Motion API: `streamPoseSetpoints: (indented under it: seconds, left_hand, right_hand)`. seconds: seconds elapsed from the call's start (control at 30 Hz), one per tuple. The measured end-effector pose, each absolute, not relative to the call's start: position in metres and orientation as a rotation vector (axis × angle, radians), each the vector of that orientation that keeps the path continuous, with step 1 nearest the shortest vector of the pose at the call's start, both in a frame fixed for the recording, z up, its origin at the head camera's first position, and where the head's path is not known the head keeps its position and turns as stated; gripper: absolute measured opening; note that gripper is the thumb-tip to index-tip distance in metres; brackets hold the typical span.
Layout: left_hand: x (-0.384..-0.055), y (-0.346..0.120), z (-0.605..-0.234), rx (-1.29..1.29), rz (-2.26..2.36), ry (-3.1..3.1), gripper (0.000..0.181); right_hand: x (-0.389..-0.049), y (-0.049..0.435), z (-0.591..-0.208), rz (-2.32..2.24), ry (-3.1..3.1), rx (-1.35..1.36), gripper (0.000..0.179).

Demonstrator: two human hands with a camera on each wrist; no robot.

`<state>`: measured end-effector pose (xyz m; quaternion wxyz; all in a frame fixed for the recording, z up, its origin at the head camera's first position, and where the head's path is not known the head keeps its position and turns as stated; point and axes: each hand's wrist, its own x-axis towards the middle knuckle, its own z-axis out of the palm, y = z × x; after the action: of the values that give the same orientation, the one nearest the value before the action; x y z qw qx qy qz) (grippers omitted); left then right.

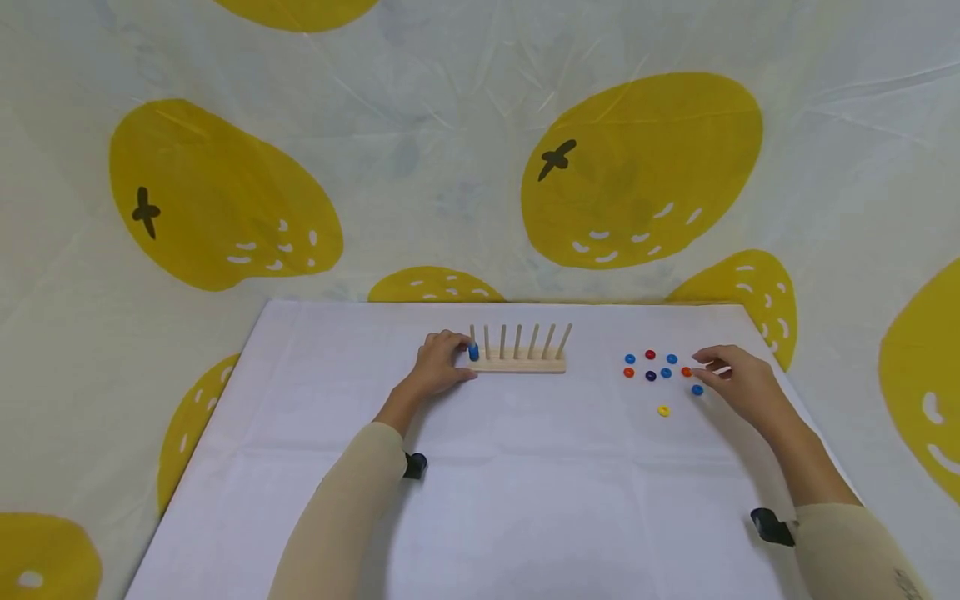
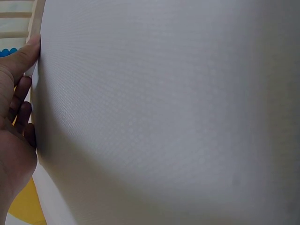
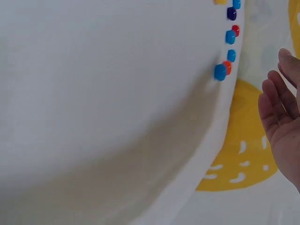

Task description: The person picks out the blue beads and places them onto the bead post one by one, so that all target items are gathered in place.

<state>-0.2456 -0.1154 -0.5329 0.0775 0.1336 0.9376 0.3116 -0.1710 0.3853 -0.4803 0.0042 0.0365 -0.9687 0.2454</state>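
A wooden peg stand [image 1: 517, 365] with a row of upright pegs stands toward the back of the table. Blue beads [image 1: 473, 352] are stacked on its leftmost peg. My left hand [image 1: 437, 362] holds the stand's left end, thumb at the front edge and fingers reaching round behind. To the right, my right hand [image 1: 738, 385] hovers over the loose beads with its fingers relaxed and nothing between them. Closest to its fingertips are an orange bead [image 1: 686, 372] and a blue bead [image 1: 697, 390]. In the right wrist view, the thumb and fingers of the right hand [image 3: 283, 110] are apart.
Several more beads lie scattered right of the stand, among them a red bead [image 1: 650, 354], a dark purple bead [image 1: 651, 376] and, nearer the front, a yellow bead [image 1: 663, 411]. The white table [image 1: 525, 500] ends at a fruit-patterned cloth [image 1: 450, 167] behind.
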Motion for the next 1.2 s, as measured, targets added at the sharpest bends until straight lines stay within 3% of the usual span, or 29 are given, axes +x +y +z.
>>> streamPoseSetpoints:
  seconds: [0.53,1.2]
  left_hand:
    - [-0.245,-0.117,-0.534,0.39,0.943,2.802,0.055]
    - [-0.248,-0.116,-0.536,0.381,0.942,2.804,0.056]
  right_hand:
    - [-0.166,0.402,-0.51,0.843,-3.204,-0.021,0.042]
    - [-0.168,0.403,-0.515,0.812,-3.261,-0.031,0.037]
